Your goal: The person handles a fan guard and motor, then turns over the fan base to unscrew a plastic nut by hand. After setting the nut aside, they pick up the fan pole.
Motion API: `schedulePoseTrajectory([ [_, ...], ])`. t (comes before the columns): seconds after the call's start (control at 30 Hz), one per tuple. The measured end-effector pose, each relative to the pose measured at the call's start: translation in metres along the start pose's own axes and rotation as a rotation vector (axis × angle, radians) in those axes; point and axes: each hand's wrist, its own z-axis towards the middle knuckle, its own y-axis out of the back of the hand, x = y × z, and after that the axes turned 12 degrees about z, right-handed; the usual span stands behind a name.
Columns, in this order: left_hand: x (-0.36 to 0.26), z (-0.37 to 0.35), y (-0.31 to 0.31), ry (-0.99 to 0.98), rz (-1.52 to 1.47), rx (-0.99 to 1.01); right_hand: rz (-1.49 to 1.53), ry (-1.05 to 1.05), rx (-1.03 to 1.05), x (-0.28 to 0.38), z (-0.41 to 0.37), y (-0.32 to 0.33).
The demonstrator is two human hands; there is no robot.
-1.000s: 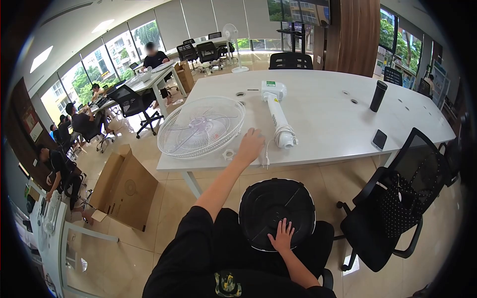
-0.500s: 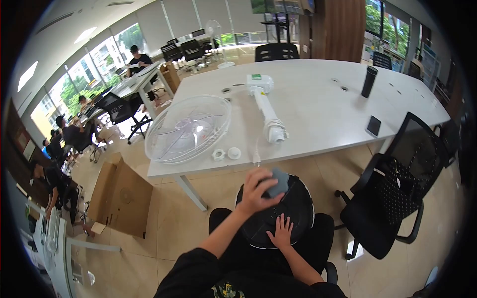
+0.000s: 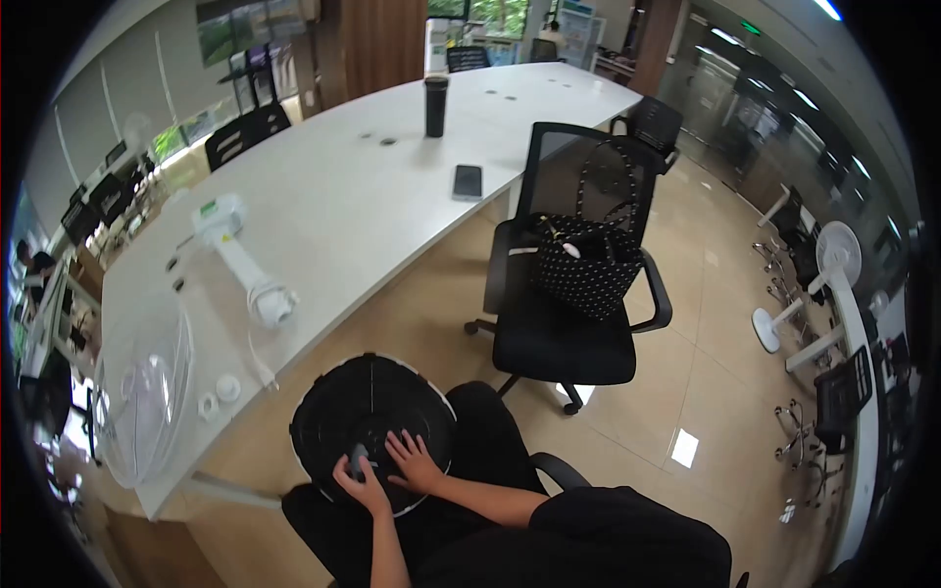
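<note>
A round black fan base (image 3: pixel 338 407) with a pale rim rests on my lap, its ribbed underside facing up. My left hand (image 3: pixel 364 487) is low over the base, with thumb and fingers curled around a small grey piece (image 3: pixel 360 455) that is mostly hidden. Beside it, my right hand (image 3: pixel 416 463) lies flat on the base, its fingers spread and holding nothing.
On the white table (image 3: pixel 392 211) are a white fan body (image 3: pixel 240 257), a clear fan guard (image 3: pixel 147 402), two small white rings (image 3: pixel 218 396), a phone (image 3: pixel 468 182) and a black tumbler (image 3: pixel 435 106). A black chair (image 3: pixel 564 348) to the right holds a dotted bag (image 3: pixel 586 267).
My view has swung to the right. My left hand has come down with the grey piece from above the base to its surface. My right hand stays spread on the base.
</note>
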Motion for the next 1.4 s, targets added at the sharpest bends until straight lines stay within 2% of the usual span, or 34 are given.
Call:
schedulePoseTrajectory([
  [0.1,-0.001,0.014,0.004,0.126,-0.041,-0.076,-0.039,0.033,-0.071,0.009,0.006,0.013],
  [0.17,-0.012,0.025,0.013,0.191,-0.025,-0.059,-0.017,0.009,-0.032,0.010,0.008,0.014],
  [0.3,0.023,0.025,0.018,0.212,-0.047,-0.085,0.002,0.038,0.005,0.000,0.002,-0.007],
  [0.37,0.019,0.025,0.017,0.229,-0.068,-0.069,0.003,0.017,0.032,0.002,0.007,0.000],
  [0.47,0.014,0.037,0.005,0.099,0.030,-0.034,0.019,0.019,0.036,0.005,0.007,0.003],
  [0.5,0.012,0.043,0.002,0.139,0.046,0.054,0.020,0.017,0.038,0.005,0.006,0.005],
  [0.6,0.004,0.054,-0.013,0.026,0.096,0.110,0.018,0.016,0.039,0.006,0.006,0.004],
  [0.77,0.015,0.060,-0.034,-0.151,0.075,0.235,0.017,0.008,0.047,0.006,0.007,0.005],
  [0.97,-0.001,0.051,-0.028,-0.206,0.018,0.378,0.015,-0.016,0.056,0.004,0.007,0.004],
  [1.4,0.008,0.041,-0.021,-0.269,0.081,0.523,0.012,-0.028,0.075,0.005,0.007,0.004],
])
